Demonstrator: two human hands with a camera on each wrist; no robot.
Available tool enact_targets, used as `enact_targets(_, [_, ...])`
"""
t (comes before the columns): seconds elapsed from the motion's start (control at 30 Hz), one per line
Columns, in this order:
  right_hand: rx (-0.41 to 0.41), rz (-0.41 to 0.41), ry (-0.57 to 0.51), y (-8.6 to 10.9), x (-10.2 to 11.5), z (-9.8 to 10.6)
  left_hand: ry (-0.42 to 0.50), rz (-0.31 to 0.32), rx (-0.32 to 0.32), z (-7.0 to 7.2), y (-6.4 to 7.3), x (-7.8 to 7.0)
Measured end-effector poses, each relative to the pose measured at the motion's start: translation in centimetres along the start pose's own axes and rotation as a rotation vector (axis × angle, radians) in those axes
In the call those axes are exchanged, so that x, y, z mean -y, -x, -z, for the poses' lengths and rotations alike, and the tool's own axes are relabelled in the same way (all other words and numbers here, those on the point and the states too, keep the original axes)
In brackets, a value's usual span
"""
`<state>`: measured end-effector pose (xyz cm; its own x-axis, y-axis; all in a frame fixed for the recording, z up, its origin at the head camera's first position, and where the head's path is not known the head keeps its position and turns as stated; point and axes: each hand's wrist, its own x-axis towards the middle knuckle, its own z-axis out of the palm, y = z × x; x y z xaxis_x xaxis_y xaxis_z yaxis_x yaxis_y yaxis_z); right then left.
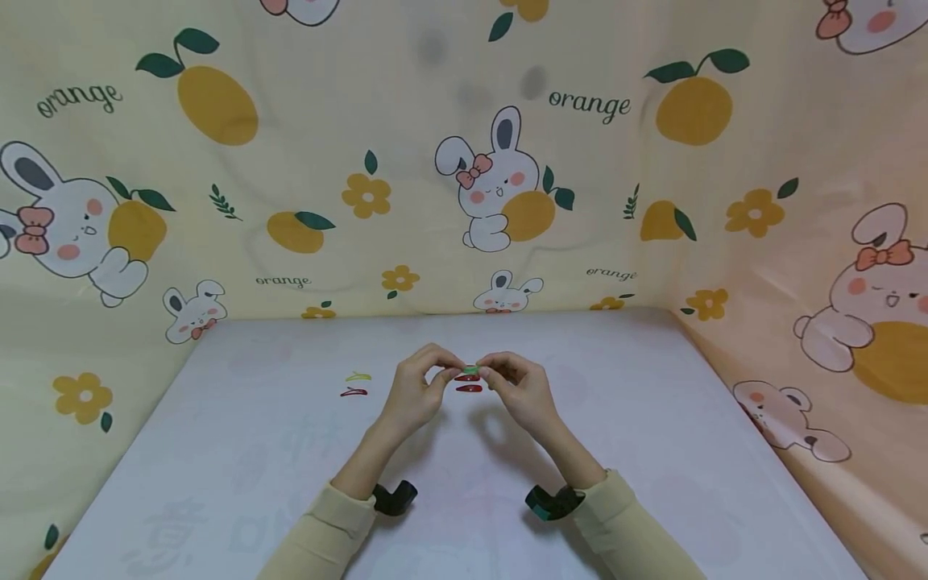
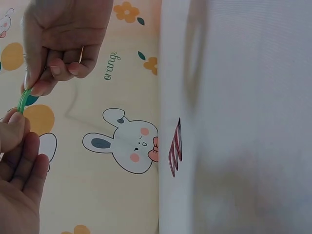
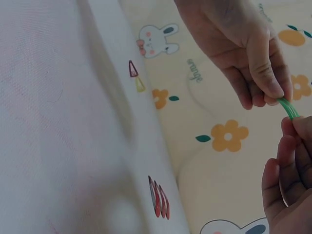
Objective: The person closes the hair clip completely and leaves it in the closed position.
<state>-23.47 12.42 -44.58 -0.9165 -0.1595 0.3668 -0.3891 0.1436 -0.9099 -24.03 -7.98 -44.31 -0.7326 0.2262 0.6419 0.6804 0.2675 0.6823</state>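
Observation:
Held up above the table, a small bent green hair clip (image 3: 288, 108) spans the gap between both hands. My left hand (image 1: 416, 392) pinches one end between thumb and forefinger. At the other end, the thumb and forefinger of my right hand (image 1: 527, 396) pinch it too. Below and behind the fingertips, a short row of red snap hair clips (image 2: 175, 148) lies on the table, partly covered by the green one in the head view. To the left of the left hand lie a yellow hair clip (image 3: 140, 87) and a dark red one (image 3: 133, 69).
The white table (image 1: 290, 483) reaches back to a cream cloth wall (image 1: 428, 161) printed with rabbits and oranges. Cloth also hangs along both sides. A black strap-on camera (image 1: 395, 498) sits at the left wrist, another black camera (image 1: 554, 503) at the right.

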Motion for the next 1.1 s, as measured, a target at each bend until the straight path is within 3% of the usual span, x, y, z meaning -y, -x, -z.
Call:
enact_targets(0.33, [-0.018,-0.027,-0.072,-0.2,-0.3,-0.2,-0.083,-0.023,0.034,0.0,0.2,0.2])
enact_targets(0.73, [-0.061,-0.11,-0.142,-0.1,-0.5,-0.4,-0.141,-0.106,0.027,-0.3,0.3,1.0])
enact_targets(1.1, [-0.013,-0.067,-0.03,-0.1,-1.0,-0.1,-0.147,-0.014,0.036,-0.3,0.4,1.1])
